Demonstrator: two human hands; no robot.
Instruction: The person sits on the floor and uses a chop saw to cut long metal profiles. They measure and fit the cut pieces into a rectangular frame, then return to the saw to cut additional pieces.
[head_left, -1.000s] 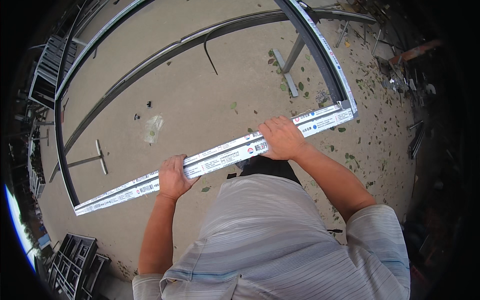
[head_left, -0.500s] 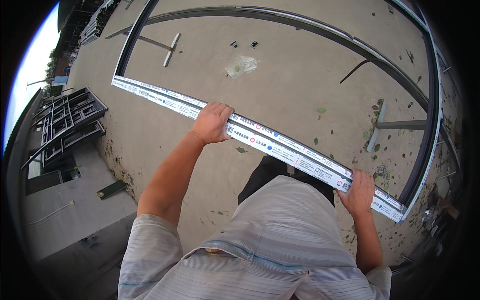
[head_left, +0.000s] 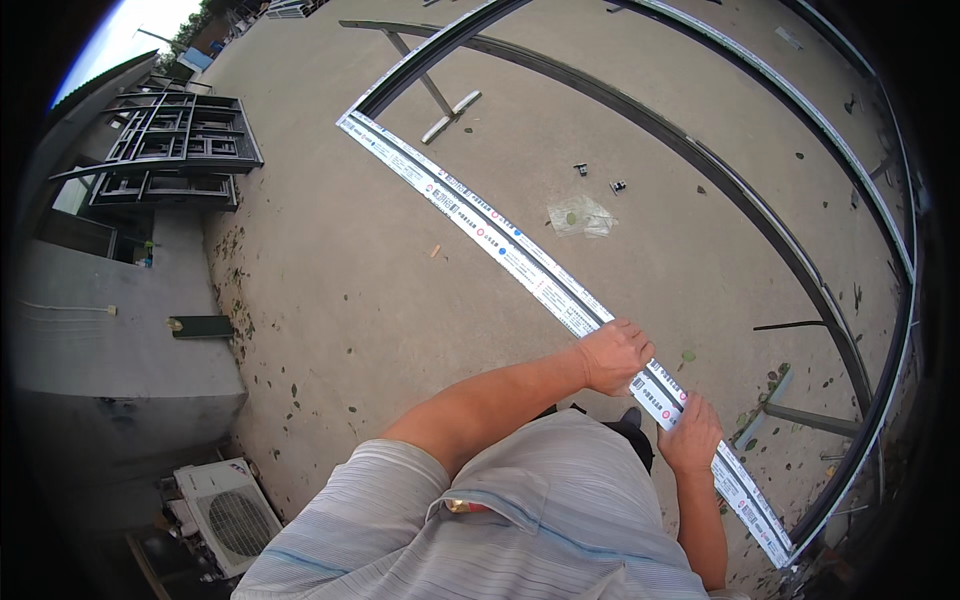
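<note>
A large rectangular window frame [head_left: 500, 245] of dark metal profile, its near side covered in printed white protective film, runs slantwise from upper left to lower right before me. My left hand [head_left: 616, 357] is closed round this near side, right of its middle. Close by, further toward the lower right corner, my right hand [head_left: 691, 434] grips the same bar. The frame's long sides stretch away to the upper right. A dark support rail [head_left: 640, 105] with T-shaped feet shows through the frame's opening, below it.
On the concrete ground lie a clear plastic bag [head_left: 582, 217], two small dark fittings [head_left: 581, 169] and scattered leaves. Stacked dark metal frames [head_left: 190, 140] lean by the grey wall at left. An air-conditioner unit [head_left: 228, 512] stands at lower left. A support foot [head_left: 765, 405] is near my right hand.
My left hand has shifted along the bar toward my right hand. The frame now slants more steeply in view, and the whole scene has turned as my head moved.
</note>
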